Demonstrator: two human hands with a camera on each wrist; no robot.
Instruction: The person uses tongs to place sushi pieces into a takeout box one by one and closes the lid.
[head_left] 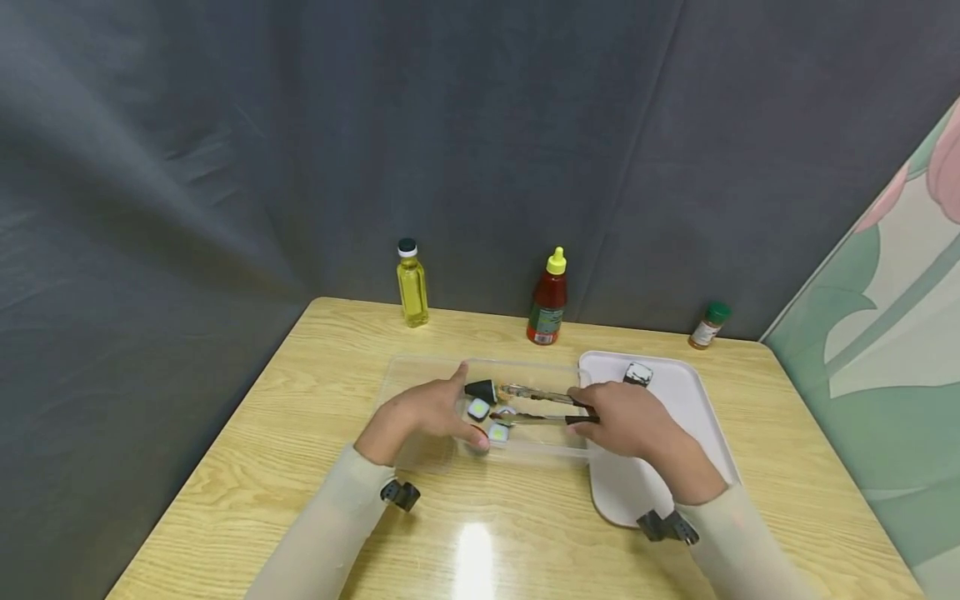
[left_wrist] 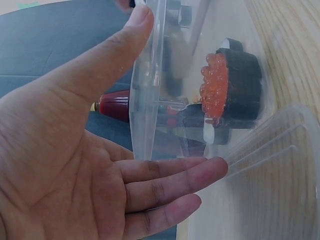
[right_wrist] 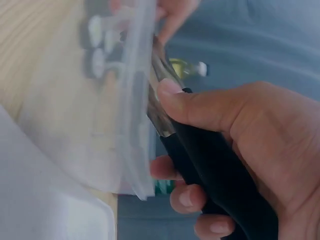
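A clear plastic container [head_left: 547,450] holds several toy sushi pieces, among them a black cone-shaped hand roll [head_left: 481,391], small white-and-black rolls [head_left: 478,408] and a roe-topped piece [left_wrist: 215,87]. At its left end is my left hand [head_left: 437,408], thumb and fingers spread and straight across the rim. My right hand [head_left: 626,417] grips the black handles of metal tongs [head_left: 536,419] at the container's right end. The tong arms stand apart and reach left over the container, their tips among the sushi. Whether they touch a piece, I cannot tell.
One sushi roll [head_left: 638,374] lies on the white tray [head_left: 630,492] at the right. Along the table's back edge stand an oil bottle [head_left: 413,292], a red sauce bottle [head_left: 549,300] and a green-capped spice jar [head_left: 709,325]. The container's open clear lid [head_left: 423,460] lies left.
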